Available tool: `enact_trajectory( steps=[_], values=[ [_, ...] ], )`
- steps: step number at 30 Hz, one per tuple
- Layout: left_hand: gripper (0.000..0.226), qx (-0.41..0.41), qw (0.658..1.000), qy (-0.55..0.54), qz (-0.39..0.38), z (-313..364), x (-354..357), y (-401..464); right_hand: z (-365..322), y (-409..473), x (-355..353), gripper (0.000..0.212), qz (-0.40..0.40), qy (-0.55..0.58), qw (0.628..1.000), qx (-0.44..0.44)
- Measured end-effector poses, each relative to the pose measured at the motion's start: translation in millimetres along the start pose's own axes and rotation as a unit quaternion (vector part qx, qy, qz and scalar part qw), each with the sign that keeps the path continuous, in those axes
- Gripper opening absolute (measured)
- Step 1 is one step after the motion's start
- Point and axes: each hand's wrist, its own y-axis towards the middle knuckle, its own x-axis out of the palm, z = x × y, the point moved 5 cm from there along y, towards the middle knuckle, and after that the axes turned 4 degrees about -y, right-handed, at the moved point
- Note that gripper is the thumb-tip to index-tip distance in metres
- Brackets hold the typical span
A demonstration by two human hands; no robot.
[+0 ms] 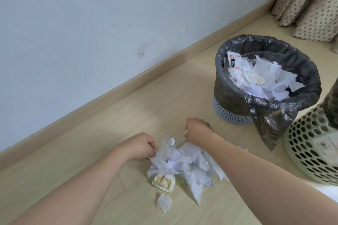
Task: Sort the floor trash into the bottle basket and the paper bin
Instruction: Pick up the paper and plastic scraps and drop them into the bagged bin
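Note:
A heap of crumpled white paper scraps (184, 164) lies on the wooden floor in front of me, with a yellow-and-white wrapper (163, 182) at its near edge and a loose scrap (164, 202) closer still. My left hand (144, 147) pinches paper at the heap's left side. My right hand (198, 129) is curled at the heap's far side and grips some of the trash there. The paper bin (236, 113), lined with a grey bag, stands to the right and holds white paper. The perforated cream bottle basket (307, 144) stands at the right edge.
A white wall and a wooden skirting board (109, 93) run diagonally behind the heap. Dotted beige curtains (309, 3) hang at the top right. The loose end of the grey bag (272, 129) droops onto the floor between the bin and the basket.

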Motion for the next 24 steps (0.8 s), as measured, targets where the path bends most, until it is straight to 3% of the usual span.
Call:
enact_trajectory(
  steps=[3,8,12,18,24],
  values=[
    [0.013,0.001,0.999,-0.033,0.003,6.0,-13.3,-12.8,4.3,-2.9,-4.7,0.021,-0.01,0.058,0.998,0.006],
    [0.007,0.013,0.991,-0.13,0.029,32.9,-36.9,-40.0,4.1,-23.0,-38.6,0.001,0.05,0.204,0.977,-0.026],
    [0.008,0.06,0.98,-0.179,0.057,74.3,-55.5,-65.6,12.2,-50.7,-95.3,0.011,0.097,0.293,0.95,-0.04],
    [0.01,0.179,0.942,-0.228,0.168,180.7,-103.2,-97.6,68.0,-107.0,-208.6,0.011,0.166,0.461,0.87,-0.055],
    [0.007,0.241,0.914,-0.217,0.245,266.8,-118.9,-105.4,152.3,-132.3,-255.5,0.009,0.26,0.548,0.795,0.008]
  ],
)
